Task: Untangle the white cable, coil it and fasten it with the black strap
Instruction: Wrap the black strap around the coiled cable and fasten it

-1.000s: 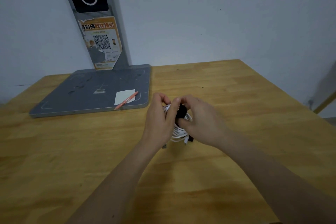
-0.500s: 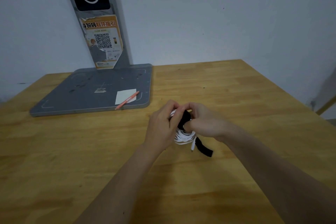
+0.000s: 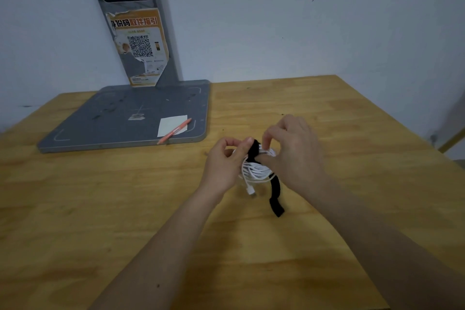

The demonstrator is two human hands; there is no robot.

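**Fastening the strap around a coiled cable**

The white cable (image 3: pixel 255 171) is already wound into a compact coil, held just above the wooden table (image 3: pixel 100 209) between both hands. The left hand (image 3: pixel 224 166) grips the coil's left side, thumb and fingers curled around the bundle and pressing the black strap (image 3: pixel 275 195) at the top of the loops. The right hand (image 3: pixel 293 156) pinches the strap where it crosses the coil's upper edge; the strap's free tail hangs below the bundle, its end near the table. One plug (image 3: pixel 250 190) dangles from the underside.

To finish well, the judgement is that the left hand should hold the turns squeezed together (loose turns spring apart) while the right draws the tail snugly around and presses it onto itself. The dangling plug is best tucked clear of the strap's path.

Behind, a grey stand base (image 3: pixel 125 118) carries a paper slip (image 3: pixel 172 125) and an orange pen (image 3: pixel 175 131).
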